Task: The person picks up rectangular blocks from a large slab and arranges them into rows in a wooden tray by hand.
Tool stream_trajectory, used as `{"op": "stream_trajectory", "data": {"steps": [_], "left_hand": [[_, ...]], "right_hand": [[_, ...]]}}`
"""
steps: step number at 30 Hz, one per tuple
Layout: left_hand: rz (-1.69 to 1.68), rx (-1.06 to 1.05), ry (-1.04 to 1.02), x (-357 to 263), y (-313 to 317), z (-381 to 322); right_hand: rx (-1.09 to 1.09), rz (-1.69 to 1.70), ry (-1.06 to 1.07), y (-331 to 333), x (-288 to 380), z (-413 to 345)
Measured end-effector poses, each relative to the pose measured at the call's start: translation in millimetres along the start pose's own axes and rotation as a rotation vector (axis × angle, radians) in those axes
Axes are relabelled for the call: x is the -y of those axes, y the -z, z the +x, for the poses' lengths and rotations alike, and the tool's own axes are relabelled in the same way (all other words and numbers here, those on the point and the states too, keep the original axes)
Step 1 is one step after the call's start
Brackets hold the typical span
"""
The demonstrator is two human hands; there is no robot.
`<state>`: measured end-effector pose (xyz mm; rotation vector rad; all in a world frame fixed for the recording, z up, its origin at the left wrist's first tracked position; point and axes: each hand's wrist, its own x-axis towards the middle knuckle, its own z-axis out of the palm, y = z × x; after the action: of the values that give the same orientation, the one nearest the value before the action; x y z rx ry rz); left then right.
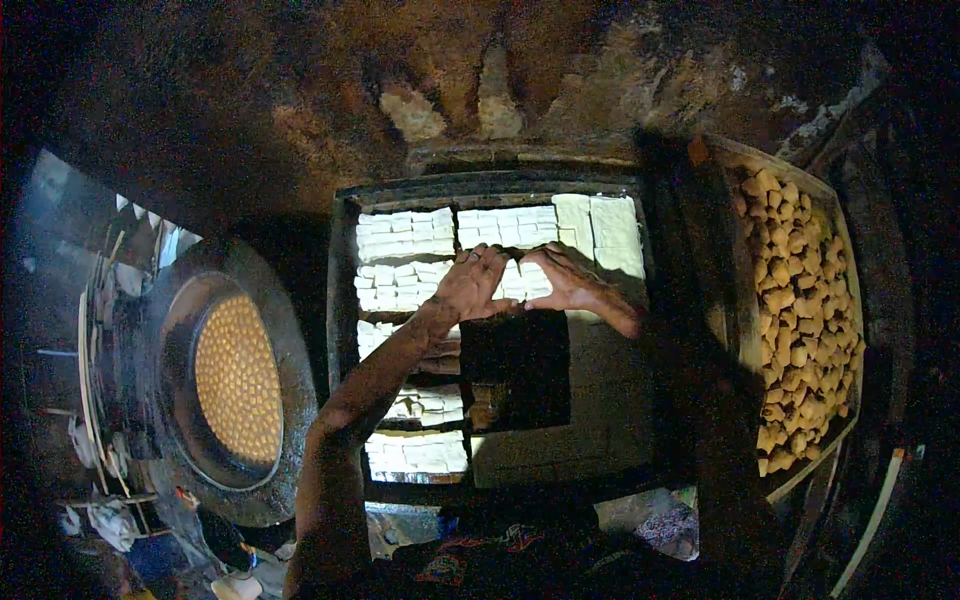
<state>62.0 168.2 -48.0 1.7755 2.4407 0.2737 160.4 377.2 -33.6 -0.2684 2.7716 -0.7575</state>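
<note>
A shallow dark tray (pixel 343 315) lies before me, holding rows of white cut blocks that look like tofu (pixel 405 232). My left hand (pixel 474 283) rests with bent fingers at the left end of a short row of these blocks (pixel 523 281). At the right end of the same row is my right hand (pixel 559 277), its thumb and fingers spread around the edge. The row is held between both hands. Larger uncut white slabs (pixel 616 232) lie at the tray's upper right. Below my hands, a dark bare part of the tray shows, with shaded slabs beside it.
At the left stands a large round pan (pixel 180 375) with many small golden pieces (pixel 238 375) in liquid. On the right, a wooden-edged tray (pixel 847 262) holds a heap of golden-brown pieces (pixel 806 315). A stained wall (pixel 495 90) rises beyond the middle tray. Long sticks (pixel 88 375) stand at far left.
</note>
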Motion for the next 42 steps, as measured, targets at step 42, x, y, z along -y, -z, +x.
{"op": "stream_trajectory", "data": {"steps": [42], "left_hand": [[0.327,0.127,0.125,-7.1,30.6,-33.0]], "right_hand": [[-0.285,-0.404,0.240,-11.2,46.5,20.6]]}}
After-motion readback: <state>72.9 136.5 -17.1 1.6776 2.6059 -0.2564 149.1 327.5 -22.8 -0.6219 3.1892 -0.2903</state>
